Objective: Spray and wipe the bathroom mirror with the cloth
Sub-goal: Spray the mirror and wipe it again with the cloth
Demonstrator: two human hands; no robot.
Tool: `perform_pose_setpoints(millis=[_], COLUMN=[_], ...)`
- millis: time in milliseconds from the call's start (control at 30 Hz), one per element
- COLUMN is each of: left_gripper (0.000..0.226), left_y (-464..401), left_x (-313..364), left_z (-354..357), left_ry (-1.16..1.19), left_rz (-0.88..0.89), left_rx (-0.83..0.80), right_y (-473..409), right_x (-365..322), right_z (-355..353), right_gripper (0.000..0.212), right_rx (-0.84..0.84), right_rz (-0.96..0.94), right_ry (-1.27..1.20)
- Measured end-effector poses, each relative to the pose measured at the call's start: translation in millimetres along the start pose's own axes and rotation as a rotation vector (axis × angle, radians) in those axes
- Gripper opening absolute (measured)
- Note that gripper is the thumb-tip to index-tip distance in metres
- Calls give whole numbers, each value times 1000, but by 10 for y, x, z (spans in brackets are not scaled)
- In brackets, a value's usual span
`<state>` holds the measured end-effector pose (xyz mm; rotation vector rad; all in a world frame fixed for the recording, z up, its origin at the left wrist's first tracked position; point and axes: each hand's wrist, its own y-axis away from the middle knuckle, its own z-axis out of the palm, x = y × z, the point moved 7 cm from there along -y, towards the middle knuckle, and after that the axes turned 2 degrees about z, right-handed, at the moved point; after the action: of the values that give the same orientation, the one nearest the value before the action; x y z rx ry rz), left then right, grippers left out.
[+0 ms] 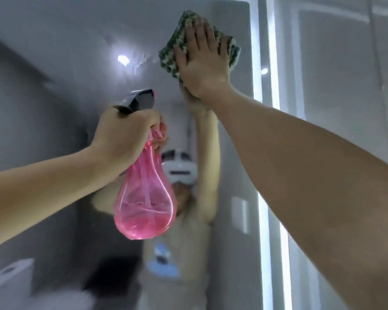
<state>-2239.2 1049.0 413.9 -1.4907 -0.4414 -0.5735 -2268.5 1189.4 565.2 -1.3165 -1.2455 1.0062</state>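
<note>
Head view, left first: the left hand (126, 133) has its grip curled tight round the neck of the pink spray bottle (143, 198), whose black nozzle (141, 100) points toward the mirror (54, 52). The bottle hangs in front of the glass with some liquid pooled at its bottom. Just right of the nozzle, a patch of wet streaks (139, 60) shows on the glass near a reflected light. Farther right, the right hand (202, 61) lies flat, fingers straight, pressing the green-and-white cloth (177, 61) against the upper right of the mirror, close to its lit edge strip (269, 108). To wipe well, I judge the palm should keep even pressure and sweep left across the streaks in overlapping passes. The held bottle could get in the cloth's way lower down; lowering it would help. A toilet (9, 280) shows reflected at lower left.
</note>
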Motion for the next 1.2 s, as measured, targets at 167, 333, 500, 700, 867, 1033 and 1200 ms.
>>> perform_pose_setpoints(millis=[167,333,500,700,867,1033,1200], left_gripper=[47,44,14,25,17,10,31], left_y=[658,1240,1634,2069,2445,2649,2461], left_x=[-331,-720,-1066,-1400,-1741,-1818,-1700], left_z=[29,90,33,128,111,17,-354], left_ry=[-129,-229,-322,-247,-310,-343,-390], left_rz=[50,32,7,-79,-108,-82,-33], left_rx=[-89,-183,-201,-224,-235,-212,-120], right_y=[973,1971,2790,3654,4271,4687,4627], right_x=[-20,-9,-55,-93,-130,-236,-365], right_z=[136,276,386,486,570,651,665], right_gripper=[58,59,59,58,58,55,55], right_rx=[-18,-47,45,59,47,27,17], right_rz=[-10,18,-3,-22,-8,73,71], right_ry=[54,60,42,14,4,39,34])
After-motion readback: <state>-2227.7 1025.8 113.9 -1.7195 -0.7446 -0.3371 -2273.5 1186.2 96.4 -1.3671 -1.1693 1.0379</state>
